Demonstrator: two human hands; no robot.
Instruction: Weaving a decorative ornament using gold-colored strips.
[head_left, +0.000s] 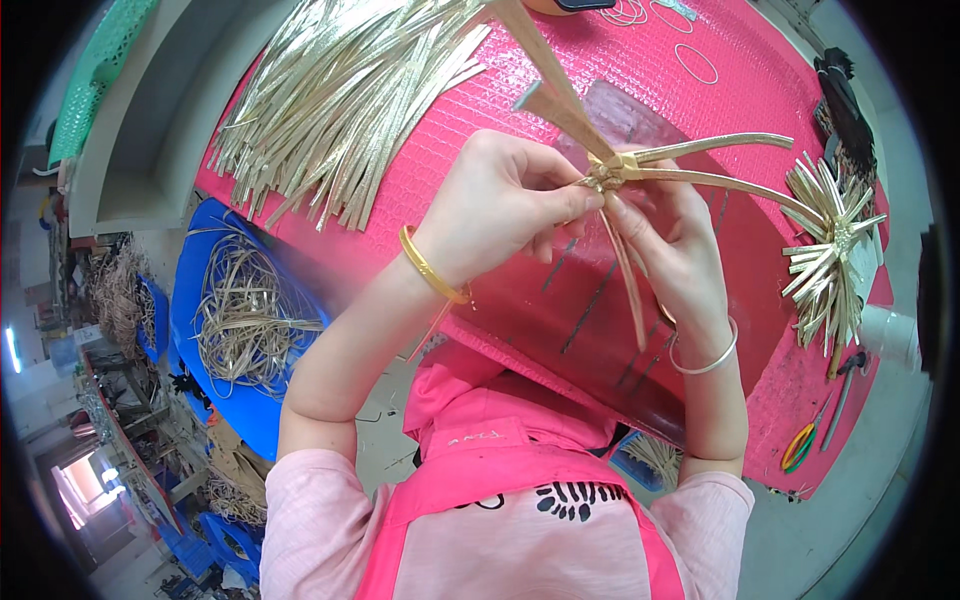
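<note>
Between my two hands is a small woven knot of gold strips [614, 170], held above a dark red mat [715, 340] with ruled lines. My left hand [515, 195] pinches the knot's left side between thumb and fingertips. At its right and lower side, my right hand [675, 235] closes thumb and fingers on the strips. Long strip ends stick out up-left, to the right and downward. The right hand's far fingers are partly hidden behind the knot. A big pile of loose gold strips [350, 110] lies beyond my left hand.
On the right lies a bundle of knotted gold strips [838, 240]. Nearer are scissors with coloured handles [800, 450] and a hammer-like tool [848, 385]. A blue bin [190, 265] with tangled strips stands at left. Loose bands [697, 63] lie at the pink table's far side.
</note>
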